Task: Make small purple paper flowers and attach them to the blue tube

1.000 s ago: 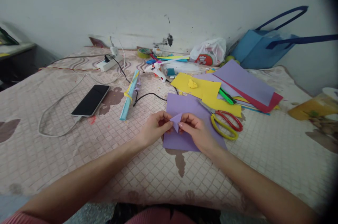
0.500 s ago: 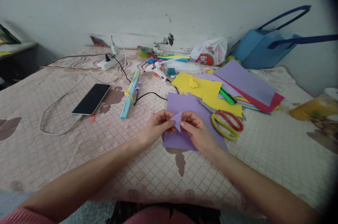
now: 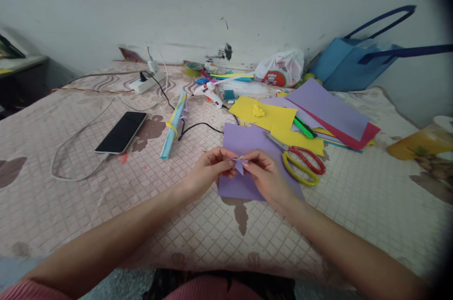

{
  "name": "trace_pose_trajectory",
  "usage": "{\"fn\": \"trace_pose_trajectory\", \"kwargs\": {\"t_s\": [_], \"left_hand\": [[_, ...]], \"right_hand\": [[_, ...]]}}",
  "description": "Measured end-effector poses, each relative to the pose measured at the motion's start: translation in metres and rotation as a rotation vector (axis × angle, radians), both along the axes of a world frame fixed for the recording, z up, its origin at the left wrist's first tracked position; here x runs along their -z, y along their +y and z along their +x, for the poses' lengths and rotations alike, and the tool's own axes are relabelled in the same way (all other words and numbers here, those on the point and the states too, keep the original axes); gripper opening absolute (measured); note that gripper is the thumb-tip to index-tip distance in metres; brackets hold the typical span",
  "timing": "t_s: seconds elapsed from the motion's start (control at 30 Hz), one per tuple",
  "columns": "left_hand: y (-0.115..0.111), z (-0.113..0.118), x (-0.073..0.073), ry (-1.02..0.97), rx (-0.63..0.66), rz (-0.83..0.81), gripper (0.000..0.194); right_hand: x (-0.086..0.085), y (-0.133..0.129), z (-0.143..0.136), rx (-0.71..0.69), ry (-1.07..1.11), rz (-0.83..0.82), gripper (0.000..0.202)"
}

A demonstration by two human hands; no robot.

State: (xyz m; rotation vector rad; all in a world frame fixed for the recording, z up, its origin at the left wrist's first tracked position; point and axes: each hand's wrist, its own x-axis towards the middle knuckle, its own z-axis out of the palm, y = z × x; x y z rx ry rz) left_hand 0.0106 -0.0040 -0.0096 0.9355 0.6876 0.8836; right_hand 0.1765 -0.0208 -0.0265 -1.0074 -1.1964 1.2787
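A small folded piece of purple paper (image 3: 239,167) is pinched between my two hands above a larger purple sheet (image 3: 240,138). My left hand (image 3: 216,165) grips its left side with thumb and fingers. On its other side, my right hand (image 3: 261,168) is closed in a pinch. The paper's upper edge looks bent over, with a point hanging down. Right of my hands, scissors (image 3: 300,163) with one red and one yellow handle lie across the purple sheet. Yellow paper (image 3: 272,113) with a small crumpled yellow piece (image 3: 258,111) is just behind.
A rolled light-blue paper strip (image 3: 172,128) lies to the left, near a phone (image 3: 121,132) on a cable. Farther back are a glue gun (image 3: 211,94) and a power strip (image 3: 146,82). A green cutter (image 3: 304,127), stacked coloured sheets (image 3: 327,106) and a cup (image 3: 421,142) stand rightward.
The top of the small purple piece, which pointed up before, is now folded over toward me. Both hands keep their pinch in nearly the same place.
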Motion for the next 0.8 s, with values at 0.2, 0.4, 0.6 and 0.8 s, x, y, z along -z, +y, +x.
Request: {"fn": "trace_pose_trajectory", "kwargs": {"t_s": [0.2,0.4,0.6,0.8], "left_hand": [[-0.001,-0.001,-0.001,-0.01,-0.006,-0.004,0.018],[0.0,-0.003,-0.002,-0.011,0.017,-0.042,0.017],[0.0,-0.005,-0.005,0.022,0.022,-0.031,0.016],[0.001,-0.007,-0.008,0.036,0.01,-0.044,0.015]], "right_hand": [[-0.007,-0.003,0.004,-0.009,-0.135,0.186,0.007],[-0.016,-0.005,0.008,-0.013,-0.333,0.365,0.009],[-0.018,-0.006,0.011,-0.02,-0.427,0.455,0.014],[-0.017,-0.005,0.011,-0.044,-0.399,0.454,0.014]]}}
